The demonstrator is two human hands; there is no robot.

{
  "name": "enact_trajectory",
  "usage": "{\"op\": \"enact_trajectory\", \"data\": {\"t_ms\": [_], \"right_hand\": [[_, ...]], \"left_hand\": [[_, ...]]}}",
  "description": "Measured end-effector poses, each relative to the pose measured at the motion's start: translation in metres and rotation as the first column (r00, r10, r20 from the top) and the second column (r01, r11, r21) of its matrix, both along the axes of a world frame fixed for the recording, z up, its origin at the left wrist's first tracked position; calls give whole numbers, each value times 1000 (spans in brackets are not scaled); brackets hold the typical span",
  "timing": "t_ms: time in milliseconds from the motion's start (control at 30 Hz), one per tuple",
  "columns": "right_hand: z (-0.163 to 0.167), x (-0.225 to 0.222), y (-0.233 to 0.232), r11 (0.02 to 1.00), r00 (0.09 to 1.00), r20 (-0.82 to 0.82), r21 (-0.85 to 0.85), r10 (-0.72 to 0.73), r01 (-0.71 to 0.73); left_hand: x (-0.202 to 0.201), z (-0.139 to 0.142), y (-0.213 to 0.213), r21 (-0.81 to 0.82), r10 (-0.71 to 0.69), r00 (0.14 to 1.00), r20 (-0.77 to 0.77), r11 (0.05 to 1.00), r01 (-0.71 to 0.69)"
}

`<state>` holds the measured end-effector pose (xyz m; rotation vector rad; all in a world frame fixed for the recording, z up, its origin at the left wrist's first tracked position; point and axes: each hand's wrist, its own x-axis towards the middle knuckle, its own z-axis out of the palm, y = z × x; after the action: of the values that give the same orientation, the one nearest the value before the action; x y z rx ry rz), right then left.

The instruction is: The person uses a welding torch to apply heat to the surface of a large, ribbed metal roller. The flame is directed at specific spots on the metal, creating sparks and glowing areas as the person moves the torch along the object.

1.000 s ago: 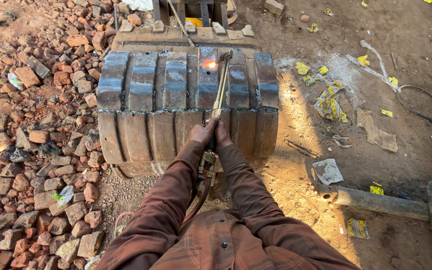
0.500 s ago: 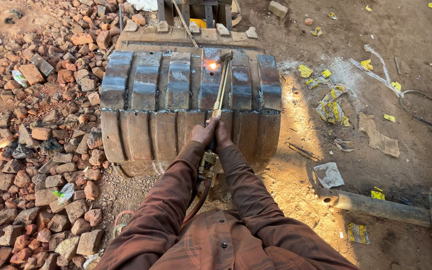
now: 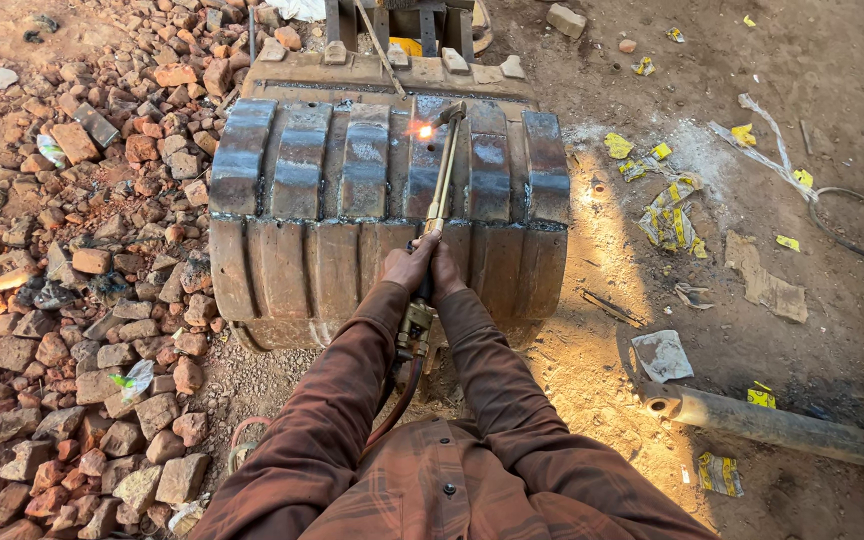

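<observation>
A long brass cutting torch (image 3: 442, 180) points away from me, its tip throwing a bright orange flame onto the top of a rusty steel excavator bucket (image 3: 312, 230) that lies on the ground. Both hands wrap the torch handle, side by side. My left hand (image 3: 407, 265) grips it on the left, my right hand (image 3: 447, 268) on the right. Brown sleeves cover both arms. Hoses (image 3: 402, 395) run back from the torch under my arms.
A pile of broken red bricks (image 3: 72, 300) fills the ground on the left. To the right lie yellow scraps (image 3: 667, 215), a flat grey piece (image 3: 662, 355), a steel pipe (image 3: 752, 420) and a cable (image 3: 852, 235) on bare dirt.
The torch flame stays at nearly the same spot on the bucket. My hands have kept their grip with hardly any movement.
</observation>
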<state>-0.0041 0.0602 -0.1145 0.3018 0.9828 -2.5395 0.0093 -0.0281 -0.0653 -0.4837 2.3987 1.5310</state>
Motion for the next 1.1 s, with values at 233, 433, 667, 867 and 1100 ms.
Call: {"op": "enact_trajectory", "data": {"t_ms": [233, 433, 667, 867, 1100], "right_hand": [[0, -1, -3, 999, 999, -25, -1, 40, -40], [4, 2, -6, 999, 999, 18, 29, 35, -35], [1, 0, -7, 999, 999, 13, -12, 53, -53], [-2, -1, -8, 999, 999, 8, 0, 52, -52], [0, 0, -12, 998, 998, 17, 19, 58, -58]], "left_hand": [[-1, -1, -4, -8, 6, 1000, 4, 1000, -6], [1, -4, -4, 4, 23, 999, -41, 1000, -23], [2, -1, -9, -52, -1, 999, 53, 999, 3], [2, -4, -9, -68, 3, 999, 37, 998, 0], [4, -3, -14, -47, 11, 999, 32, 999, -10]]}}
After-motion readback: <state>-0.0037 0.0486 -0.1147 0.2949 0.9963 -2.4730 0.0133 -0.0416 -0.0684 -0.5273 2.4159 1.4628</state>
